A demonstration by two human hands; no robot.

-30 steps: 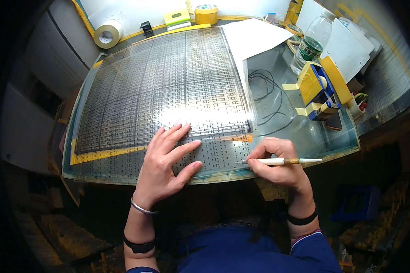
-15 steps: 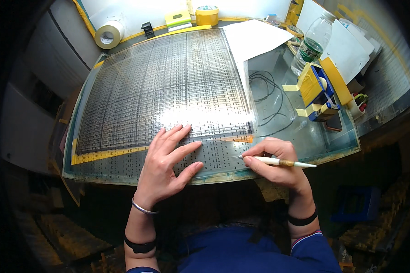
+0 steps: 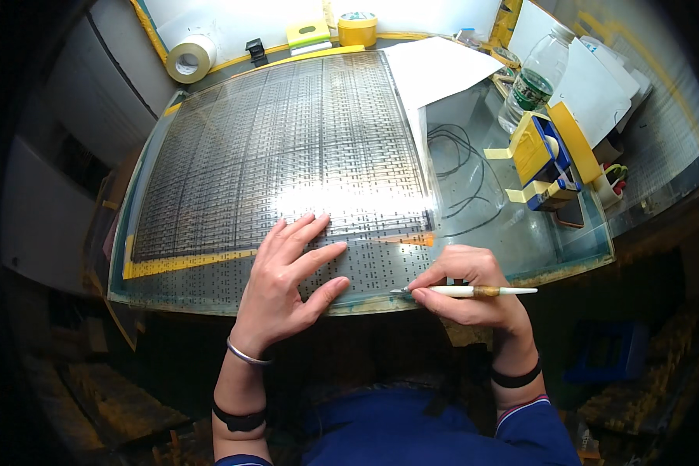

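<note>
A large clear film sheet (image 3: 287, 147) printed with rows of small dark marks lies on the glass-topped table (image 3: 520, 245). My left hand (image 3: 283, 264) rests on its near part, palm down with the fingers spread, holding nothing. Between the thumb and fingers of my right hand (image 3: 474, 283) is a slim pen-like tool with a white handle (image 3: 516, 291), a brownish band and a pointed metal tip. That tip is at the table's near edge, by the sheet's near right corner; whether it touches the surface I cannot tell. Yellow tape (image 3: 186, 266) and orange tape (image 3: 419, 240) run across the sheet's near part.
Blue-and-yellow tape dispensers (image 3: 547, 167) stand at the right, near a clear plastic bottle (image 3: 532, 81) and a coiled dark cable (image 3: 474, 159). White paper (image 3: 443, 70) lies at the back. A tape roll (image 3: 188, 62), a black clip (image 3: 256, 52) and a yellow tub (image 3: 357, 29) line the far edge.
My right hand has moved slightly toward me, bringing the tool's tip down to the near edge of the table. My left hand stays in place on the sheet.
</note>
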